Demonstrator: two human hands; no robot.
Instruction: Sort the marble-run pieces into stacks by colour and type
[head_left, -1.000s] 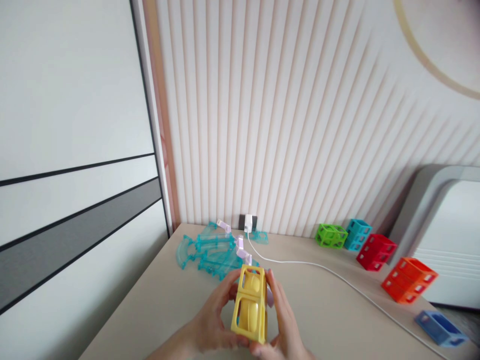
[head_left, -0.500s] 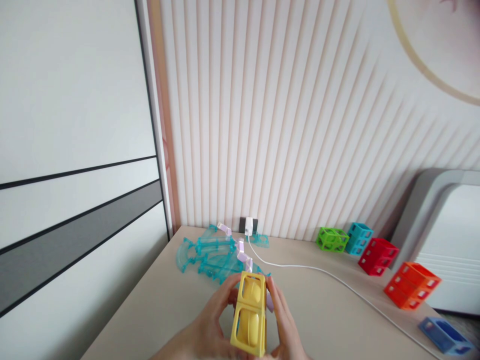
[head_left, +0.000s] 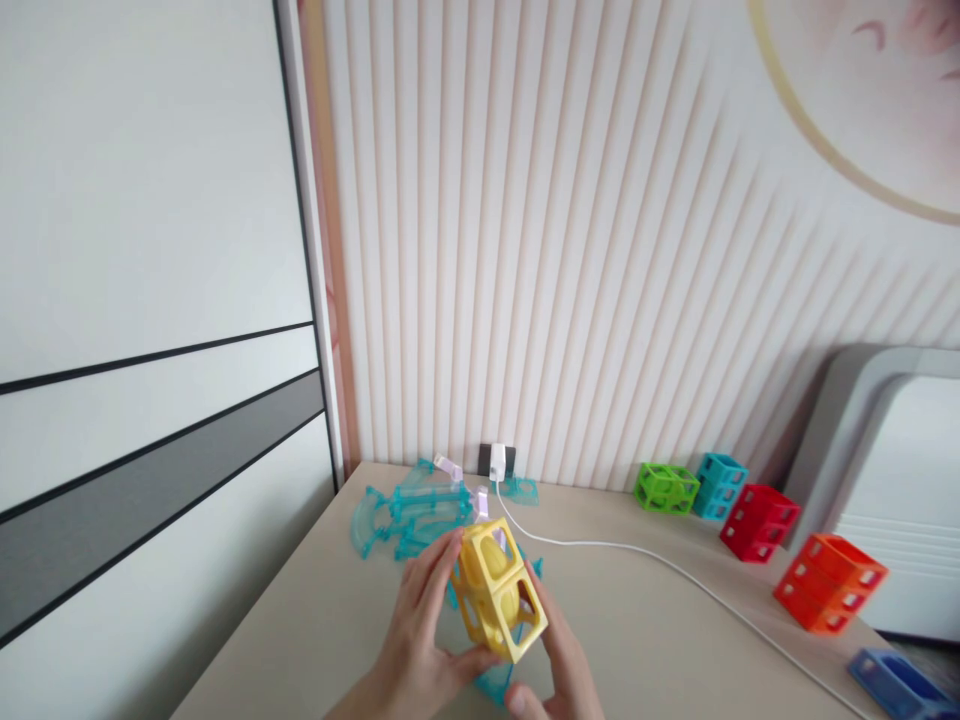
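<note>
A yellow plastic open-frame block, two cells long with rounded yellow pieces inside, is held up over the table in front of me. My left hand grips its left side, with fingers along the upper edge and the thumb underneath. On the other side, my right hand has its fingers against the right face, partly hidden behind the block; its thumb stands away below. Behind the block lie translucent teal plastic pieces and lilac connector pieces, partly covered by it and my hands.
Along the table's right side stand green, light-blue, red, orange and dark-blue frame blocks. A white cable runs from a plug at the ribbed wall. A white cabinet borders the left.
The yellow block has been turned and tilted in my hands, so a side face now shows. My right thumb has come away from it. The view has shifted slightly.
</note>
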